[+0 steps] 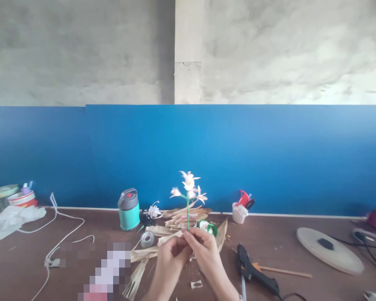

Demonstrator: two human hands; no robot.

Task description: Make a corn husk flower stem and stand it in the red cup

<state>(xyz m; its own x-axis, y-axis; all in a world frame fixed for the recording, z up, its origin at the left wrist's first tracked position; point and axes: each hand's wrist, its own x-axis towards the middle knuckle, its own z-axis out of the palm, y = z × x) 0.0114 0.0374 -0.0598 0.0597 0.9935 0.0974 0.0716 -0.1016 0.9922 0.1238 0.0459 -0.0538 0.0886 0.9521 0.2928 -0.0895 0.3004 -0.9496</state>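
Observation:
A handmade flower with pale, pointed petals [188, 186] stands upright on a green stem [188, 213]. My left hand [171, 261] and my right hand [205, 251] meet at the stem's lower end, with the fingertips of both pinched around it. A pale strip of dried husk [171, 237] runs from my left hand's fingers toward the table. More dried husk strips [142, 254] lie under and beside my hands. A roll of green tape [207, 228] sits just beyond my right hand.
A black glue gun [253, 269] lies to the right, near a wooden stick [285, 272]. A teal flask [130, 209], clear tape [147, 239], white cord [65, 238], a white cup [240, 213] and a round pale board [329, 251] share the brown table [188, 288].

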